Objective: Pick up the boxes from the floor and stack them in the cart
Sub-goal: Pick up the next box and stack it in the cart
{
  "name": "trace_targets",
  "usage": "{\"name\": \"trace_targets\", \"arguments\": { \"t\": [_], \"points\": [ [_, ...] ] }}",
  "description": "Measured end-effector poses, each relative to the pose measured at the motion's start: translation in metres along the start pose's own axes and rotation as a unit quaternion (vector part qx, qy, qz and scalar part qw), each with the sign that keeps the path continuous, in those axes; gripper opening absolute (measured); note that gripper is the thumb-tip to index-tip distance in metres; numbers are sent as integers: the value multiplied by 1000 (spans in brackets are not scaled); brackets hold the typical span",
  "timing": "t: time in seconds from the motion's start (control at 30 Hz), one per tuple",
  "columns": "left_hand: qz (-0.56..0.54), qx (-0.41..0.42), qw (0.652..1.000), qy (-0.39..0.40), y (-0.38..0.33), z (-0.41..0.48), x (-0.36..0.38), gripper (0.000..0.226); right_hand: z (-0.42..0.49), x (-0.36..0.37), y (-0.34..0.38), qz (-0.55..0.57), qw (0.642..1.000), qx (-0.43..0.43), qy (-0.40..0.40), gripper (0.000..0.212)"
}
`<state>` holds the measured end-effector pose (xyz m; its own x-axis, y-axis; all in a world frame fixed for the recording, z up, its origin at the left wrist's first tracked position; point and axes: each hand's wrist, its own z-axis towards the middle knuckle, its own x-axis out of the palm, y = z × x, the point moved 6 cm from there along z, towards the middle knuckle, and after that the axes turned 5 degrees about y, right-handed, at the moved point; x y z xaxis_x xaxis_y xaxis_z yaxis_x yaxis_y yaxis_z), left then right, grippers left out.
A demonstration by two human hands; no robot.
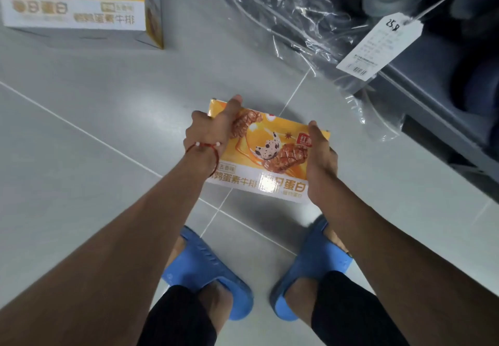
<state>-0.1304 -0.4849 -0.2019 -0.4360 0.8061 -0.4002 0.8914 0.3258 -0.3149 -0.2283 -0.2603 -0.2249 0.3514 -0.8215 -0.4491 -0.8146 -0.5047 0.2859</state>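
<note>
I held the orange and white box (272, 151) between my two hands, low in front of my feet and above the grey tiled floor (81, 118). I could not tell whether its underside touched the tiles. My left hand (209, 135) gripped the left short side of the box: the thumb lay on the printed top near the far corner, and the other fingers were curled around the edge. My right hand (321, 162) gripped the right short side, with the thumb along the top edge, while its other fingers were hidden behind the box. The top of the box showed a speckled egg and brown pieces of food, and the white band with large characters was the side nearest to me. On my left wrist there was a red string bracelet (208, 148) with small white beads. A second box (75, 2) with the same print stood on the floor at the far left, well apart from the first, and the picture's edge cut it partly off. At the right stood a dark grey shelf (432, 108) with goods wrapped in clear plastic (302, 13), and a white price tag (378, 45) hung there. I wore blue slippers (208, 272).
</note>
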Motion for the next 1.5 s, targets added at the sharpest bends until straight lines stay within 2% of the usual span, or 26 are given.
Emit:
{"name": "trace_targets", "arguments": {
  "t": [0.23, 0.4, 0.5, 0.63, 0.83, 0.93, 1.0, 1.13, 1.23, 1.4, 1.5],
  "points": [
    [-17, -33, 999, -21, 24, -84, -39, 73, -92, -38, -15, -14, 1000, 2, -17, 89],
    [-80, -53, 995, -42, 35, -185, -77, 63, -186, -84, -3, -22, 999, -25, 3, 66],
    [-128, -56, 989, -43, 34, -253, -99, 57, -245, -118, 2, 27, 998, -32, 49, 67],
    [-197, -30, 980, -18, 27, -340, -125, 53, -317, -171, 18, 37, 990, -78, 108, 48],
    [-226, 44, 973, 17, 3, -459, -167, 53, -425, -241, 42, 61, 964, -154, 206, 48],
    [-203, 97, 974, 37, -10, -508, -188, 62, -472, -271, 48, 74, 951, -193, 229, 47],
    [-188, 123, 973, 50, -14, -535, -200, 67, -499, -288, 49, 94, 948, -206, 225, 53],
    [-160, 172, 969, 83, -14, -580, -218, 54, -553, -313, 43, 113, 939, -244, 216, 46],
    [-136, 219, 961, 100, -17, -608, -236, 52, -589, -328, 30, 126, 933, -271, 201, 48],
    [-73, 301, 942, 130, -30, -654, -259, 70, -641, -350, -1, 191, 930, -278, 147, 61],
    [-37, 344, 927, 145, -39, -678, -264, 71, -666, -364, -17, 230, 924, -284, 116, 66]
  ]
}}
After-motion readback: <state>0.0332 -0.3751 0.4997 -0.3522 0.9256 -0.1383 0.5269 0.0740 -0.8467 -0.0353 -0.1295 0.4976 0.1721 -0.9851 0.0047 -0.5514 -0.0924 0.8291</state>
